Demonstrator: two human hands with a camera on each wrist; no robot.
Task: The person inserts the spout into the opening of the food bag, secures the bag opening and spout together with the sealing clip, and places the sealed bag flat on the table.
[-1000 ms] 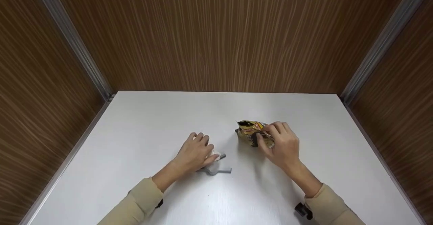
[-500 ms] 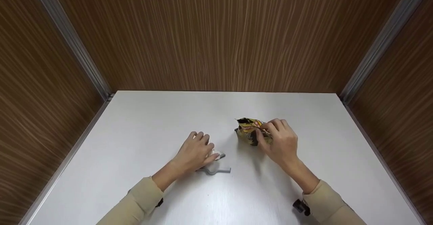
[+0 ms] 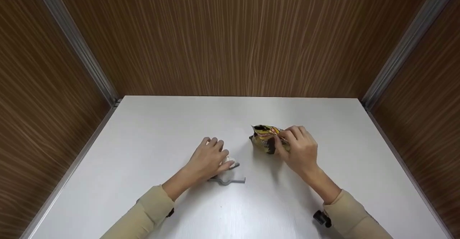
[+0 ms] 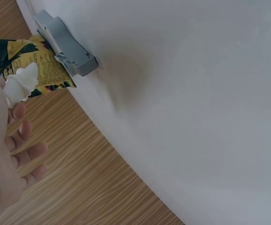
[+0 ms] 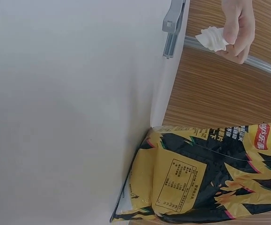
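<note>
A crumpled yellow-and-black snack bag (image 3: 263,138) stands on the white table (image 3: 161,124), right of the middle. My right hand (image 3: 298,149) grips its right side, fingers curled over the top edge. The right wrist view shows the bag's (image 5: 205,173) printed back panel close up. My left hand (image 3: 210,160) lies on the table to the left and pinches a small white crumpled wad (image 3: 228,160), seen again as the wad (image 4: 20,84) in the left wrist view and the wad (image 5: 211,38) in the right wrist view. A grey plastic clip (image 3: 230,180) lies just in front of that hand.
Wood-grain walls (image 3: 230,37) with metal corner strips (image 3: 77,48) close in the table on the left, back and right. The table's bare surface (image 3: 251,210) stretches toward me and to both sides.
The right hand has nudged the bag slightly farther away and turned it a little. The left hand stays on the wad, almost unmoved.
</note>
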